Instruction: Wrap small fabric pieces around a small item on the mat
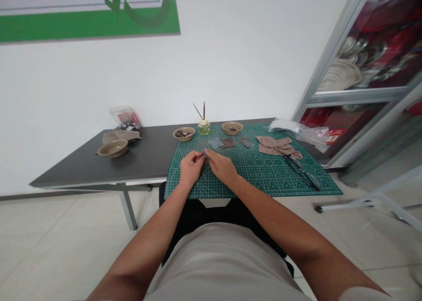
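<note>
Pinching a grey scrap (205, 154) (material unclear) between left hand (191, 167) and right hand (221, 166).

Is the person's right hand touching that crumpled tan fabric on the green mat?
Apart. The head view shows the right hand to the left of the tan fabric, with a visible stretch of the green cutting mat between them.

1. Landmark: the cutting mat (273, 180), lying on the right part of the table (99, 169).
2. Behind the mat: two small bowls (183, 133) (232, 127), with a glass bottle (204, 128) holding sticks between them.
3. On the mat, rear: three small swatches (216, 143) in a row.
4. On the mat, right: crumpled fabric (275, 145), with scissors (301, 172) in front of it.
5. Left of the mat: a third bowl (112, 148), with a plastic bag (125, 120) behind it.
6. Above the mat, front left: the left hand (192, 168) and right hand (221, 166), touching.
</note>
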Tool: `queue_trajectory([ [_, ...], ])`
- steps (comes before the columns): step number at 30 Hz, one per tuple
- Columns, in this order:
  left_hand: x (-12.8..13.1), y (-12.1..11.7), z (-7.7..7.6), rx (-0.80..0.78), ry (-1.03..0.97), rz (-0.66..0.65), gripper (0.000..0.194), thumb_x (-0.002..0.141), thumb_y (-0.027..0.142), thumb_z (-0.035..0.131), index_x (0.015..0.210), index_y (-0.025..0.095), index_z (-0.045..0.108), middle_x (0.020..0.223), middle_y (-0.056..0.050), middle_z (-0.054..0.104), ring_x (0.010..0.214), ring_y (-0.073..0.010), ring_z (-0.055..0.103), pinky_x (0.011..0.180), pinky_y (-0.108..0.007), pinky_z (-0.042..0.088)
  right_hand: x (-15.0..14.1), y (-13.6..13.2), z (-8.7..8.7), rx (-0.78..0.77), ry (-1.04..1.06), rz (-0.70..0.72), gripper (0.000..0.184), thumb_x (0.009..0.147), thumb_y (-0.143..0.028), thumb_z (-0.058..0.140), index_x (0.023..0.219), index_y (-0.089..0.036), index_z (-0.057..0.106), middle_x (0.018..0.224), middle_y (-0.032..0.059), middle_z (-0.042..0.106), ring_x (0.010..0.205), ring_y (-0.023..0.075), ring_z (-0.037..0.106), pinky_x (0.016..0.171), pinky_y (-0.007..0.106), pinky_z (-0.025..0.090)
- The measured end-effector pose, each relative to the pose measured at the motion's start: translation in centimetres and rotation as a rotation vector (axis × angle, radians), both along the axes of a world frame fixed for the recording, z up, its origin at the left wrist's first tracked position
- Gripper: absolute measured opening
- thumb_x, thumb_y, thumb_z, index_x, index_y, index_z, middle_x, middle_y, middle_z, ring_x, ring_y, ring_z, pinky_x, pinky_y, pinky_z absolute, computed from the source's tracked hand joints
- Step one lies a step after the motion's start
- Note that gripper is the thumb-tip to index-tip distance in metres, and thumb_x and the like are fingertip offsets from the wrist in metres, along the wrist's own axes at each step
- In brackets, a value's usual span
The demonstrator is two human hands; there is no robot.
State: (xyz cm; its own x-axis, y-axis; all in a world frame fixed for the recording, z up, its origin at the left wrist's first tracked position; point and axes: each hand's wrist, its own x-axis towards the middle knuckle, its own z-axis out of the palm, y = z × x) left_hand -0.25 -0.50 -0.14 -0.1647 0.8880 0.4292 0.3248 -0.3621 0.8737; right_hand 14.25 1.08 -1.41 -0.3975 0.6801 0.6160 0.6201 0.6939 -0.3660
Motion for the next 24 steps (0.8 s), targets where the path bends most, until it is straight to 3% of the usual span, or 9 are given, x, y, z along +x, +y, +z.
queue_trajectory([
  [4, 0.2, 0.0, -0.1, -0.028, -0.05, -0.008, 0.014, 0.075, 0.032, 0.068, 0.076, 0.019, 0.063, 0.062, 0.002, 0.063, 0.053, -0.0121, 0.059, 0.056, -0.025, 0.048, 0.1, 0.3, 0.1, -0.038, 0.077, -0.094, 0.042, 0.089, -0.012, 0.042, 0.128, -0.018, 0.059, 0.123, 0.0105, 0.067, 0.114, 0.0209, 0.063, 0.099, 0.037, 0.05],
  [8, 0.0, 0.8, -0.7, 0.027, -0.168, -0.067, 0.015, 0.076, 0.03, 0.066, 0.084, 0.019, 0.061, 0.079, 0.0, 0.067, 0.068, -0.0138, 0.065, 0.066, -0.027, 0.054, 0.5, 0.7, 0.3, -0.021, 0.277, -0.142, 0.037, 0.088, -0.015, 0.046, 0.117, -0.022, 0.066, 0.112, 0.0056, 0.072, 0.103, 0.0194, 0.067, 0.095, 0.036, 0.051],
  [10, -0.1, 1.1, -0.8, 0.008, -0.184, -0.101, 0.015, 0.077, 0.027, 0.064, 0.089, 0.019, 0.062, 0.077, 0.0, 0.066, 0.068, -0.0143, 0.065, 0.068, -0.028, 0.055, 0.7, 0.9, 0.4, -0.02, 0.358, -0.15, 0.033, 0.086, -0.017, 0.048, 0.11, -0.024, 0.07, 0.108, 0.0033, 0.073, 0.099, 0.0186, 0.068, 0.093, 0.035, 0.052],
  [15, -0.1, 1.1, -0.4, 0.013, -0.008, -0.068, 0.024, 0.083, 0.022, 0.054, 0.104, 0.02, 0.065, 0.086, -0.002, 0.066, 0.064, -0.0115, 0.061, 0.063, -0.026, 0.052, 0.7, 1.1, 0.5, -0.03, 0.42, -0.133, 0.028, 0.083, -0.017, 0.051, 0.101, -0.023, 0.072, 0.103, 0.0031, 0.074, 0.095, 0.0184, 0.069, 0.09, 0.034, 0.053],
  [20, -0.1, 0.9, -0.2, 0.066, 0.146, -0.016, 0.018, 0.079, 0.022, 0.062, 0.096, 0.02, 0.067, 0.079, 0.0, 0.063, 0.066, -0.0119, 0.057, 0.067, -0.025, 0.047, 0.7, 1.0, 0.6, -0.028, 0.415, -0.101, 0.027, 0.081, -0.015, 0.053, 0.099, -0.022, 0.072, 0.1, 0.0043, 0.074, 0.093, 0.0185, 0.068, 0.088, 0.033, 0.052],
  [24, -0.2, 1.1, -0.3, 0.042, 0.157, -0.027, 0.022, 0.08, 0.023, 0.062, 0.101, 0.02, 0.067, 0.082, -0.001, 0.064, 0.07, -0.013, 0.058, 0.07, -0.026, 0.047, 0.6, 0.8, 0.8, -0.034, 0.396, -0.086, 0.024, 0.081, -0.015, 0.055, 0.097, -0.021, 0.072, 0.098, 0.0044, 0.074, 0.092, 0.0186, 0.068, 0.087, 0.033, 0.052],
])
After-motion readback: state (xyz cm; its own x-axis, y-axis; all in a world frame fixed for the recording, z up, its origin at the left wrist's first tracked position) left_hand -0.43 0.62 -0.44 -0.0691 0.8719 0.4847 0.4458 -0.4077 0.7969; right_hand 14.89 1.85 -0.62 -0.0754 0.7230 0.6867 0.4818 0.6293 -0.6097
